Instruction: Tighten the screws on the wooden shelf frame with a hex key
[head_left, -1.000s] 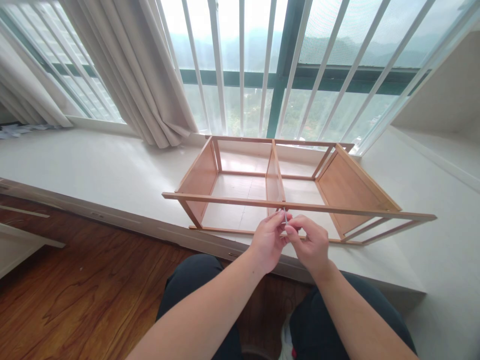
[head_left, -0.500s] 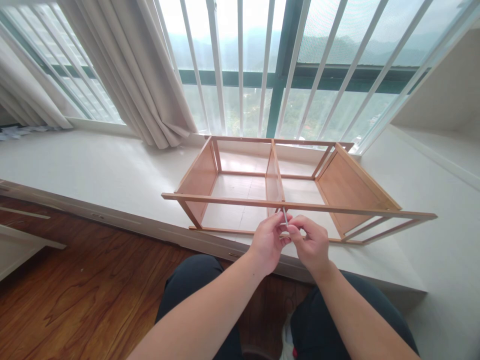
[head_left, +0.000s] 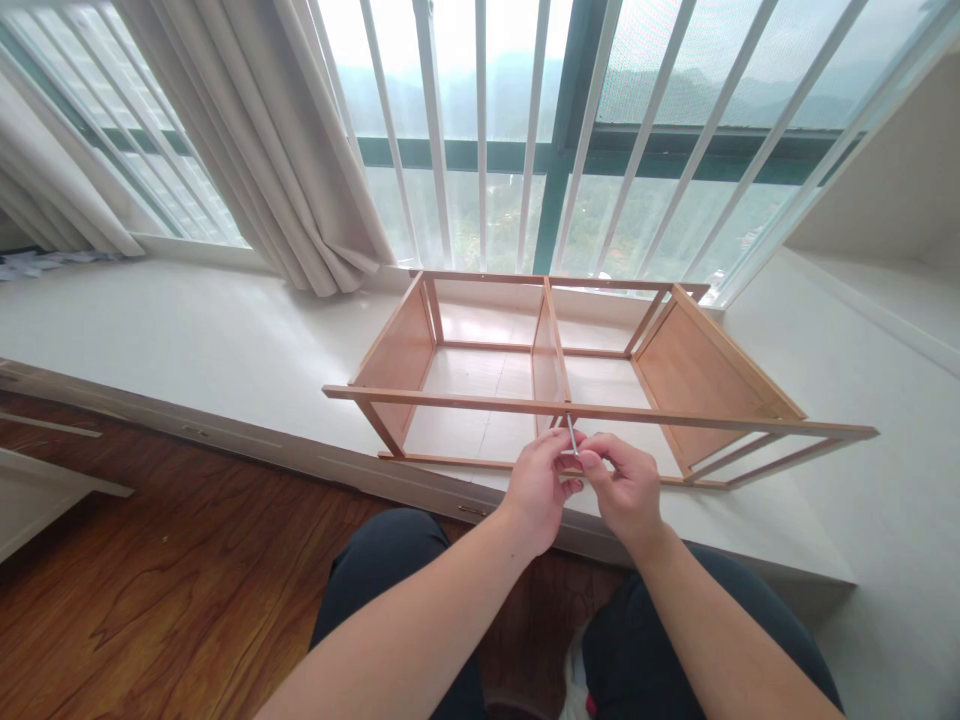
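A thin metal hex key (head_left: 572, 434) points up to the front rail of a wooden shelf frame (head_left: 457, 401), its tip meeting the rail where the middle panel joins. Thumb and forefinger of my right hand (head_left: 621, 487) pinch the key's lower end. On the other side my left hand (head_left: 536, 487) has its fingers curled round the key, close below the rail. The frame lies on its side, with wooden panels at both ends and one across the middle. My fingers partly hide the key's lower end.
Under the frame is a white window ledge (head_left: 225, 340), with drawer fronts below it. Behind stand white window bars (head_left: 481, 130) and a beige curtain (head_left: 262, 150). A white wall (head_left: 885, 430) closes the right side. My knees are against the ledge, above a wooden floor (head_left: 187, 590).
Both hands have shifted very slightly down and right, and a bit more of the hex key shows. The shelf frame has hardly moved.
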